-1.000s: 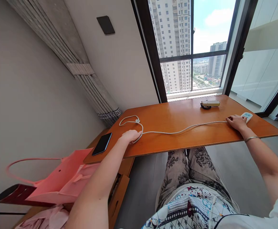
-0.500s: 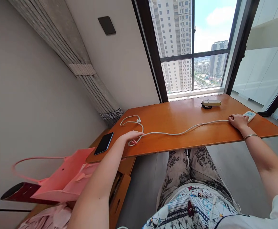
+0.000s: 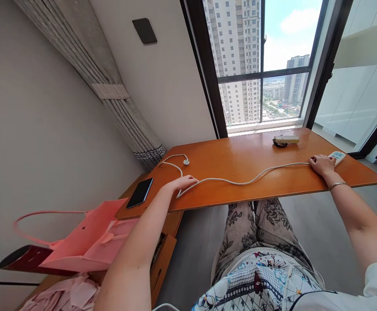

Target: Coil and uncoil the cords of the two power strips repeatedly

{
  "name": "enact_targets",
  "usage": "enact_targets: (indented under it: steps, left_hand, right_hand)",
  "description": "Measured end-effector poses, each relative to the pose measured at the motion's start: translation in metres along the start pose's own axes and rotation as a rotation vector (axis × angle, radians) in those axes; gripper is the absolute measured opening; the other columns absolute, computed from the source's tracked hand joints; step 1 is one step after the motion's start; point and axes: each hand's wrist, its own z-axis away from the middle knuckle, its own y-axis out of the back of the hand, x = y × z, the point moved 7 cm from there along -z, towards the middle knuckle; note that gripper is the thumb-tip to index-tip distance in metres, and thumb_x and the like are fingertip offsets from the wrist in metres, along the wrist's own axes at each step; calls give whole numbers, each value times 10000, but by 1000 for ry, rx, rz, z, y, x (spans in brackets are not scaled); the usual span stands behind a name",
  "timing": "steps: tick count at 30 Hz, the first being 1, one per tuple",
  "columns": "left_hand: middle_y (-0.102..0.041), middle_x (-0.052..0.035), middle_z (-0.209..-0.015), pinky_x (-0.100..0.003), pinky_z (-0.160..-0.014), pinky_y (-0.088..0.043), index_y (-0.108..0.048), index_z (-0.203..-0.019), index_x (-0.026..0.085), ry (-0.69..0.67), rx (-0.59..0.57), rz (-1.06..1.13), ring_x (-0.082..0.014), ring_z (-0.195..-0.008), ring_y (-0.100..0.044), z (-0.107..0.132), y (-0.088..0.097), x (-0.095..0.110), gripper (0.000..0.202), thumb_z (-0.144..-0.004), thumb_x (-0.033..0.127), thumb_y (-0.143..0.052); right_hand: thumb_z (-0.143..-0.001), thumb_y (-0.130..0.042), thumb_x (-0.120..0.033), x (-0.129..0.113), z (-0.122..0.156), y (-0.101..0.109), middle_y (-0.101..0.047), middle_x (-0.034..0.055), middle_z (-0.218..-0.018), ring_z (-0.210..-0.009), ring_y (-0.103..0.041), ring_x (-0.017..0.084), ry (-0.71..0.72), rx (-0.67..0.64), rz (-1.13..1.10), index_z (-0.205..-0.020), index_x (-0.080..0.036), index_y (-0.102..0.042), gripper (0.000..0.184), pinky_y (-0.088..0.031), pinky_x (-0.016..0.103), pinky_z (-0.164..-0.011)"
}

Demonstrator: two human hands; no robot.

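A white power cord [image 3: 240, 181] runs across the wooden table [image 3: 259, 190] from a loop at the left to a white power strip [image 3: 337, 156] at the right. My left hand [image 3: 183, 183] is closed on the cord near its looped end, where the plug [image 3: 186, 162] lies. My right hand [image 3: 321, 164] rests on the power strip's near end, fingers curled over it where the cord joins.
A black phone [image 3: 139, 193] lies at the table's left corner. A beige object with a black cord [image 3: 285, 140] sits near the window. Pink paper bags [image 3: 87, 242] lie on a lower wooden stand to the left. My patterned-trousered legs are under the table.
My left hand has slid right along the cord, pulling the loop narrower and adding slack in the middle. The right hand has stayed on the power strip.
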Motion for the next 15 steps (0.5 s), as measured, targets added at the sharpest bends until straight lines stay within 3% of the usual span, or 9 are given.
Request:
enact_targets:
  steps: [4, 9, 11, 15]
  left_hand:
    - [-702, -218, -1176, -378, -894, -534, -682, -1002, 152, 116, 37, -180, -372, -1122, -667, -3, 5, -33, 515, -631, 508, -713]
    - [-621, -256, -1320, -418, -943, -515, -602, -1169, 135, 222, 172, -256, -380, -1207, -629, 7, 20, -53, 547, -711, 424, -680]
    - [-663, -230, -1260, -411, -898, -524, -600, -1122, 149, 278, 152, -256, -374, -1169, -648, 11, 20, -53, 500, -708, 414, -697]
    - [-757, -91, -869, -311, -722, -528, -592, -952, 185, 296, 43, -121, -265, -863, -731, 14, 10, -43, 255, -734, 287, -679]
  right_hand:
    - [-965, -321, -396, -2, 2, 1, -671, 183, -1254, -1150, -568, 337, -6, 11, 8, -1156, -174, -728, 501, -327, 498, -936]
    - [-956, -336, -390, 0, 1, -2, -681, 177, -1233, -1129, -572, 330, 10, 16, 2, -1157, -166, -732, 497, -331, 498, -928]
    - [-952, -336, -386, 1, 0, -3, -689, 176, -1218, -1117, -575, 332, 17, 30, 10, -1157, -168, -733, 497, -332, 497, -921]
    - [-956, -319, -392, 2, -2, -3, -694, 178, -1212, -1121, -576, 336, 13, 56, 28, -1138, -173, -740, 508, -326, 507, -930]
